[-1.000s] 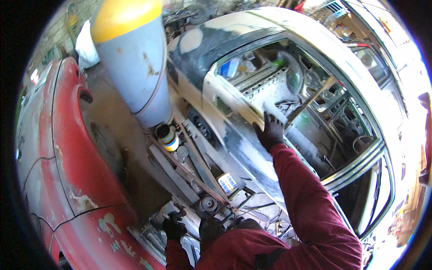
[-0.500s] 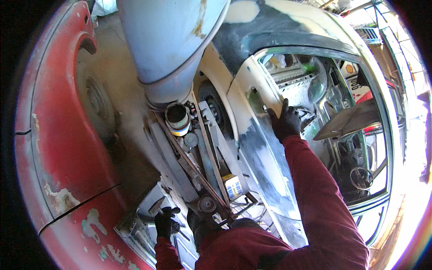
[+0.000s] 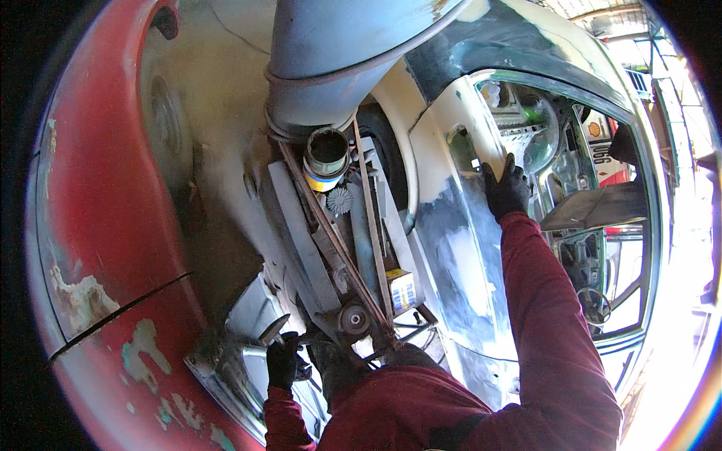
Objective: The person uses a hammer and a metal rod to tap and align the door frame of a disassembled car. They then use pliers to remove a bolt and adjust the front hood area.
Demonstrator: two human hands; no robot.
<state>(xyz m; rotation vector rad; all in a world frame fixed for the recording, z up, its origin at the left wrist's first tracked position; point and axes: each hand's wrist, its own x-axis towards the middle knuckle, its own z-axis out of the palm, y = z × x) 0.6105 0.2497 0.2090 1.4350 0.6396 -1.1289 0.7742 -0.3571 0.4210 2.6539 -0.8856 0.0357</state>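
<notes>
My gloved left hand [image 3: 283, 362] is closed around a hammer, low beside my left leg. The hammer's metal head [image 3: 274, 329] sticks up past the fingers, and most of its handle is hidden by the hand. With its arm reaching forward, my gloved right hand [image 3: 509, 189] lays extended fingers on the upper edge of a car door panel [image 3: 451, 225], at the window opening. Bare cream, dark and whitish sanded patches cover this panel. A hole [image 3: 460, 143] in the panel lies ahead of the right fingertips.
A red car body [image 3: 113, 203] with chipped paint flanks my left. Ahead stands a large blue-grey cylinder [image 3: 323, 60]. Between the cars are an open can [image 3: 326, 154], metal strips [image 3: 301, 233], a small box [image 3: 401, 289] and a pulley wheel [image 3: 353, 319]. A flat board [image 3: 598, 207] crosses the window opening.
The whole view has shifted, so the cars and cylinder appear farther right. My right hand stays at the door edge, its fingers closer together. The hammer remains in my left hand.
</notes>
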